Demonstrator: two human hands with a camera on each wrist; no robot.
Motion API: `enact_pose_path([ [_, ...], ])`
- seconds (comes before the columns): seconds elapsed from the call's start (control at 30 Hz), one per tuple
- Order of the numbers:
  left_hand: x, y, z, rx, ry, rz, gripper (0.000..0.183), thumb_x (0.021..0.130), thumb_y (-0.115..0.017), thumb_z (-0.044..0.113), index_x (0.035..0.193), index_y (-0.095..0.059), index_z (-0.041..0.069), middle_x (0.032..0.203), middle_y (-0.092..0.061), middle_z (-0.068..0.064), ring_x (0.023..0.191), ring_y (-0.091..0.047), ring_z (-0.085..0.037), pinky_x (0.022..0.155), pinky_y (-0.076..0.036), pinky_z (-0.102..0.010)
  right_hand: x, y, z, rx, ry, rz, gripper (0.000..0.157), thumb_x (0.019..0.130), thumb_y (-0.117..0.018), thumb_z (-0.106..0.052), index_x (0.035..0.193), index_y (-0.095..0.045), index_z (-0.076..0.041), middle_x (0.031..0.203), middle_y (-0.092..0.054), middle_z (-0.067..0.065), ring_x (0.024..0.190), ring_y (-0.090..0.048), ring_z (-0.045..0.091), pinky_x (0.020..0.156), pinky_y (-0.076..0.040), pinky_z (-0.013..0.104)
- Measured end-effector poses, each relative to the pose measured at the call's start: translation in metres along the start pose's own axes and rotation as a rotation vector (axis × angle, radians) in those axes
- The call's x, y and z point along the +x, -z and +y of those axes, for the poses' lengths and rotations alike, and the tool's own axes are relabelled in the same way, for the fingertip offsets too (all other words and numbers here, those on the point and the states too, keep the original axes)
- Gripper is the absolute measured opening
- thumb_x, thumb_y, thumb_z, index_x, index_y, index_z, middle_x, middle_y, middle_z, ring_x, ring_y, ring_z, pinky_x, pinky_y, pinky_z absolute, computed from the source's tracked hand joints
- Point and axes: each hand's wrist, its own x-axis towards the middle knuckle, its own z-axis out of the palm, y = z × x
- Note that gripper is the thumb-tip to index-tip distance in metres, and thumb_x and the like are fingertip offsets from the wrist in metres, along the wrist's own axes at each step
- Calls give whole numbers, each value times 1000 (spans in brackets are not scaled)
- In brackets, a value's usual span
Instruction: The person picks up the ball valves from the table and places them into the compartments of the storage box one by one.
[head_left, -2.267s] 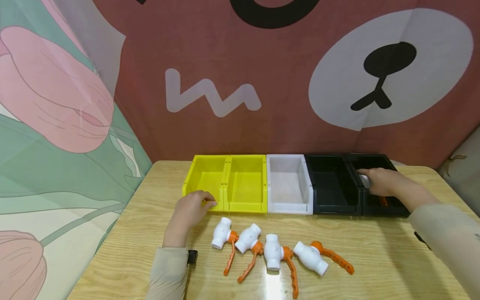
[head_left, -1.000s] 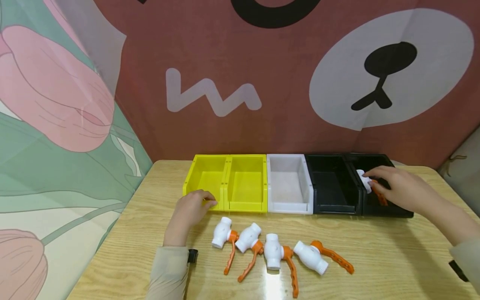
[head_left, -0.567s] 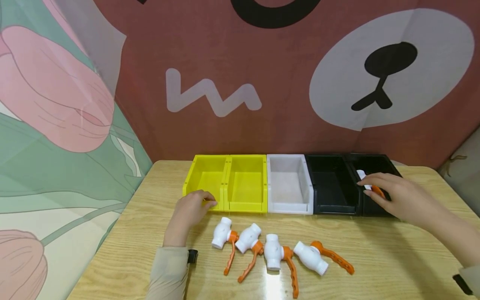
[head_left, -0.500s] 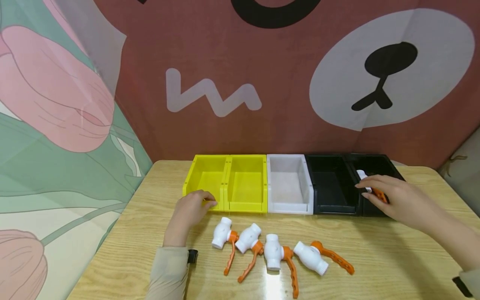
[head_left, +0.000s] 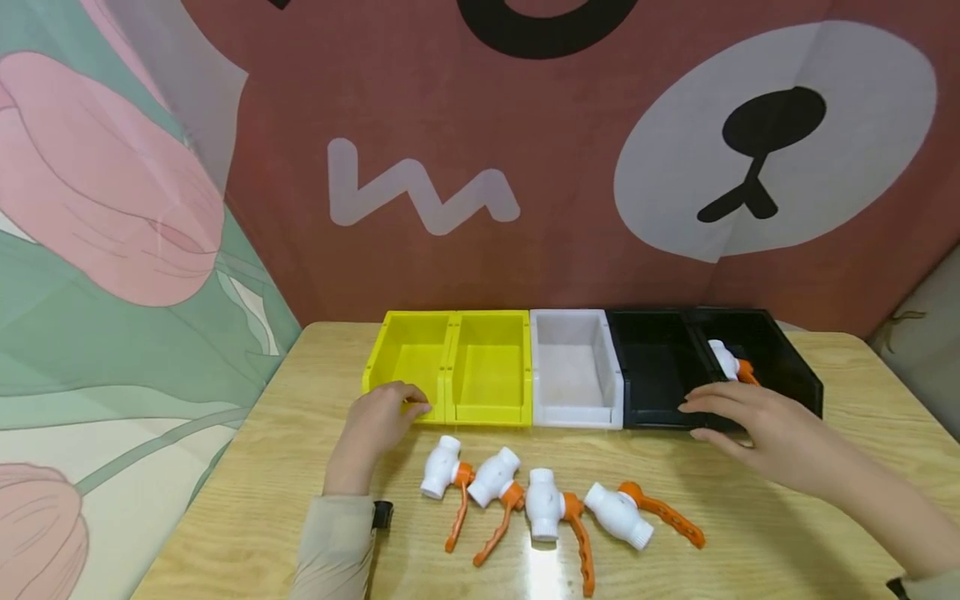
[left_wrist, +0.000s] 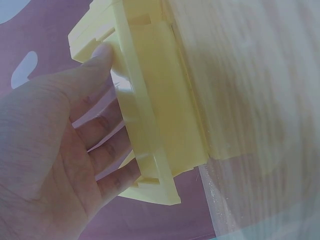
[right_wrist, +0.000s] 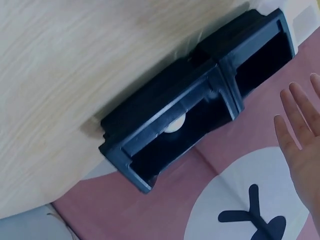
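1. Binned valve (head_left: 722, 358), white with orange handle: lies inside the right black bin (head_left: 804, 370), right of frame, just beside its left wall. The right wrist view shows only a white end.
2. Right grip (head_left: 757, 433): fingers extended, slightly bent, thumb well apart; holds nothing. Head view puts it over the black bins' fronts, masking part of the interior.
3. On the surface (head_left: 262, 500), lower centre, left to right: first valve (head_left: 441, 468), second valve (head_left: 496, 475), third valve (head_left: 543, 504), fourth valve (head_left: 618, 514). No grip touches them.
4. Progress, judged: one valve placed, four left, so early in the work. Count inside the right black bin uncertain because of the masking.
5. Left grip (head_left: 381, 418): at the front of the left yellow bin (head_left: 408, 354), fingers loosely bent, tips behind the lip, thumb apart; seemingly grasping nothing.
6. Between, left to right: right yellow bin (head_left: 491, 367), white bin (head_left: 573, 367), left black bin (head_left: 651, 358).
7. Upper frame: printed backdrop (head_left: 420, 275).
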Motion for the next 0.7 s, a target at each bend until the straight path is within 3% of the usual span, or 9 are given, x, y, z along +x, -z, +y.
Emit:
enact_pose_path([
  [0.3,-2,0,0,-6,4,5,15,94,-70,28,100,-76,16,99,-70,0,84,-66,-20,73,-55,-39,3,-12,-25,47,24,-11,39,76,-86,-25,113,-71,-30,118,-64,-11,104,-62,13,82,-53,38],
  [0.53,-1,0,-1,-6,5,-2,15,94,-69,29,101,-76,17,99,-69,1,84,-66,-20,73,-55,-39,6,-22,-40,75,97,21,43,73,-88,-25,112,-71,-29,118,-63,-14,103,-62,10,90,-44,18],
  [0.7,-1,0,-1,-2,1,0,15,95,-69,30,101,-76,17,97,-69,1,84,-66,-20,73,-55,-40,5,-27,-49,104,108,12,37,76,-86,-30,111,-71,-28,119,-62,-17,104,-61,9,93,-41,15],
])
